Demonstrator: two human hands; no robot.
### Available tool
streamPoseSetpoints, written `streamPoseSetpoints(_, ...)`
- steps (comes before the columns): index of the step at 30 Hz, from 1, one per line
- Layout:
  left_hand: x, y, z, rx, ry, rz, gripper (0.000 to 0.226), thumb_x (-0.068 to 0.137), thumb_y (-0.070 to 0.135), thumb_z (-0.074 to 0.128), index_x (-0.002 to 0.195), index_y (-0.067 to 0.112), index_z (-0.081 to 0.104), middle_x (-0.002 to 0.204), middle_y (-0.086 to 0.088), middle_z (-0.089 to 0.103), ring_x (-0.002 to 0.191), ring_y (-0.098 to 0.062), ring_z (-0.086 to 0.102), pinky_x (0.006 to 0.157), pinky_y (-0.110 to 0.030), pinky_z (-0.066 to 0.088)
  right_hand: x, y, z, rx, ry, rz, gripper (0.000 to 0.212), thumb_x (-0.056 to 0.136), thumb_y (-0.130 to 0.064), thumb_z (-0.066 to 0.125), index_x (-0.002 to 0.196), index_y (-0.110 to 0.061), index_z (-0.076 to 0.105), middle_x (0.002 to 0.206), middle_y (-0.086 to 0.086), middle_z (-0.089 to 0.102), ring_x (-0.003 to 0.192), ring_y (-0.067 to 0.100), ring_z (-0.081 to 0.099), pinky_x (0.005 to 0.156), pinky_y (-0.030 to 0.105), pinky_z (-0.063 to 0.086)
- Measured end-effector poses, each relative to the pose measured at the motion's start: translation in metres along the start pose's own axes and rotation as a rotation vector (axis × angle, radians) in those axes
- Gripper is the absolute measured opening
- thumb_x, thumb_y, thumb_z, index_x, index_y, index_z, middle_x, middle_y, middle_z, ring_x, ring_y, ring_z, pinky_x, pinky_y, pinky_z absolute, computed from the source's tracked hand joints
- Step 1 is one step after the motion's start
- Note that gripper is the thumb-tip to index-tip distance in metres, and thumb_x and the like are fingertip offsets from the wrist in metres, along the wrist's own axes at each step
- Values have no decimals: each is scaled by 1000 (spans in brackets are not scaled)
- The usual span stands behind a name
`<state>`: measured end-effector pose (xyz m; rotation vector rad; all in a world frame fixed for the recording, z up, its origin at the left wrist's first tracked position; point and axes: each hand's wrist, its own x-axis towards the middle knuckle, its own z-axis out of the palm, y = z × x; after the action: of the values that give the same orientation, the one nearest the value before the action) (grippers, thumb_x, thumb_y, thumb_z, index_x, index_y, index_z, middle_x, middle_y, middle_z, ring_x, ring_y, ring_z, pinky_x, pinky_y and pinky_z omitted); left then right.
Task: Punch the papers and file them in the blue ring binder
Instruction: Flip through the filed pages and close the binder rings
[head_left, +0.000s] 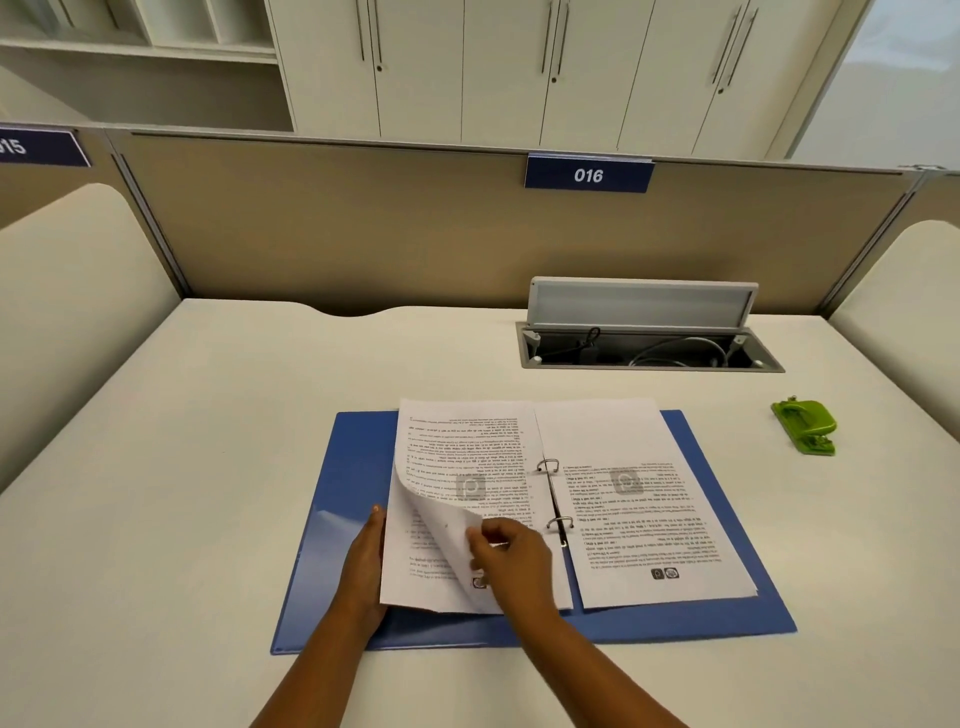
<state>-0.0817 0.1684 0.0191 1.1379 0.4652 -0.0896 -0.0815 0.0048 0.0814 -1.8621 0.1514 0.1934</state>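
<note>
The blue ring binder lies open and flat on the desk, its two metal rings in the middle. Printed papers lie on both sides: a left stack and a right stack, both on the rings. My right hand pinches the top left sheet, whose near left corner curls up and over. My left hand rests flat with straight fingers along the left edge of that stack, on the binder cover. A green hole punch sits on the desk to the far right.
An open cable tray with a raised grey lid sits in the desk behind the binder. A beige partition with a blue "016" sign closes the back. Padded side panels flank the desk.
</note>
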Motion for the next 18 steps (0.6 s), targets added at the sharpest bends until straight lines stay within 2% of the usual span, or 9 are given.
streamPoseSetpoints(1,1,-1,-1,-30,-2,-14,51,81,54,47,104,11,61,72,-9,74,55,-28,68,46,-28,55,3,-1,-8,21,22,16,2,85,-19,63,86,-18,61,80,1,65,57,8,62,47,13,49)
streamPoseSetpoints(3,2,-3,-4,-43,0,-39,42,89,44,40,104,12,61,73,-8,74,58,-28,69,48,-30,55,9,1,-24,71,79,47,7,85,-16,63,92,-14,62,77,3,66,58,9,62,46,13,49)
streamPoseSetpoints(7,0,-2,-4,-27,21,-53,46,84,49,44,105,13,63,81,-11,74,65,-31,70,52,-32,55,18,8,-59,237,237,135,4,84,-12,64,86,-8,64,75,4,66,63,17,64,54,22,55)
streamPoseSetpoints(11,0,0,-5,-53,-15,-58,49,77,49,49,106,11,63,79,-10,74,62,-29,70,48,-27,53,21,20,-91,417,345,251,8,85,-8,63,90,-3,62,82,10,63,71,20,61,59,27,55)
streamPoseSetpoints(18,3,-4,-5,-101,-21,-81,42,86,47,43,104,16,64,82,-11,74,66,-29,70,55,-33,56,16,38,-137,448,558,286,13,87,-12,60,98,-6,57,86,7,59,77,24,59,71,34,54)
